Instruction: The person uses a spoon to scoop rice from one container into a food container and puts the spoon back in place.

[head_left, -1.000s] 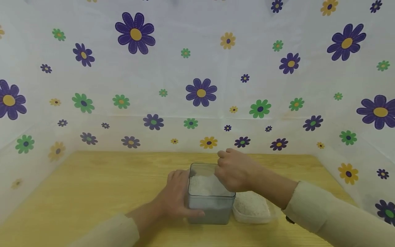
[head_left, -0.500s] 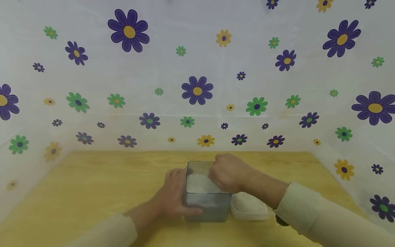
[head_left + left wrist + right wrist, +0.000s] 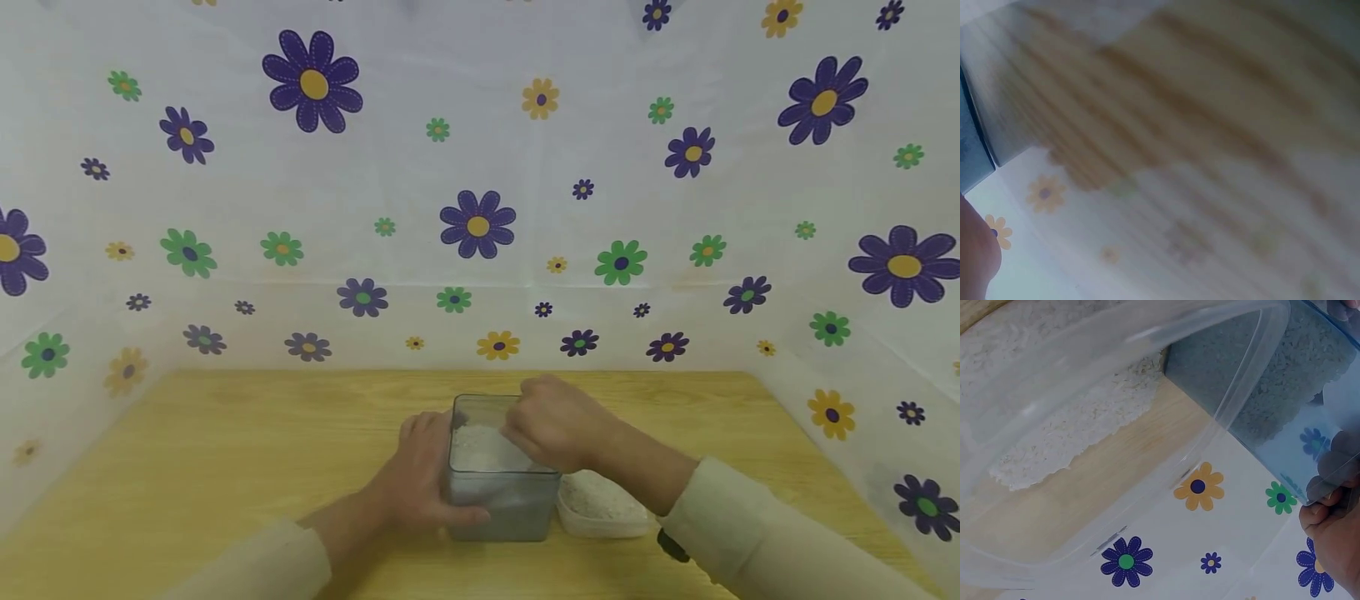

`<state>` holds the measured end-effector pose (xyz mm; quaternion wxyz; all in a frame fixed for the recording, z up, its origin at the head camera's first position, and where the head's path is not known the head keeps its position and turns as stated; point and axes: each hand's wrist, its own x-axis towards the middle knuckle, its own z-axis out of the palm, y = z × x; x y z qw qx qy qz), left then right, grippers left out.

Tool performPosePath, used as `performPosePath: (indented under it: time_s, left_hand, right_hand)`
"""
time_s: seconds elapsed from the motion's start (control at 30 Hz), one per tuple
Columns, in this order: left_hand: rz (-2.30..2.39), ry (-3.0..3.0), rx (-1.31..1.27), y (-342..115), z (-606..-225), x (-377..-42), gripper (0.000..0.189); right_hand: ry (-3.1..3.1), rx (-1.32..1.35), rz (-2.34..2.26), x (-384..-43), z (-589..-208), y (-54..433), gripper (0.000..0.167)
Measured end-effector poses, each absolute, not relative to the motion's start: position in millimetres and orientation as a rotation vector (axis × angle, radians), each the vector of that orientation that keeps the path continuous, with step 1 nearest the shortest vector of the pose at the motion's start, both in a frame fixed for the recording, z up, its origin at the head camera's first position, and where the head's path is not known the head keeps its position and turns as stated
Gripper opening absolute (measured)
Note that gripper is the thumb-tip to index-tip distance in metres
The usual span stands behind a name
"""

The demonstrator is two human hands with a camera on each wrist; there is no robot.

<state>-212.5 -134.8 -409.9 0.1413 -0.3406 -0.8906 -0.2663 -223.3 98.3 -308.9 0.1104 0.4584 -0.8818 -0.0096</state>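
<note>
A bluish see-through box (image 3: pixel 498 508) with white rice (image 3: pixel 487 447) inside stands in the middle of the head view. My left hand (image 3: pixel 420 479) lies along its left side, with the thumb stretched across the front wall. Over the right rim, my right hand (image 3: pixel 558 425) is curled into a fist, knuckles up. In the right wrist view the curled fingers of this right hand (image 3: pixel 1335 537) show by the box's wall. A pale rounded thing (image 3: pixel 1342 394) shows beside them inside the box; what the fist holds is mostly hidden.
Right of the box sits a low clear tub (image 3: pixel 603 527) with more rice, under my right forearm. Its rim (image 3: pixel 1207 447) looms large in the right wrist view. The wooden table (image 3: pixel 262 467) is enclosed by a flowered white sheet (image 3: pixel 390 167).
My right hand has lowered slightly toward the inside of the box, then stays nearly still. The left hand keeps its place against the box. The head view has shifted a little.
</note>
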Motion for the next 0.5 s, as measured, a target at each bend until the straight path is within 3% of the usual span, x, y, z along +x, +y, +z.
performPosePath:
  time_s: [0.5]
  left_hand:
    - [-0.771,-2.573,-0.997,-135.5,-407.8,-210.2,0.113]
  right_hand:
    - [-2.624,1.326,-0.022,-221.6,-309.3,98.0,0.038]
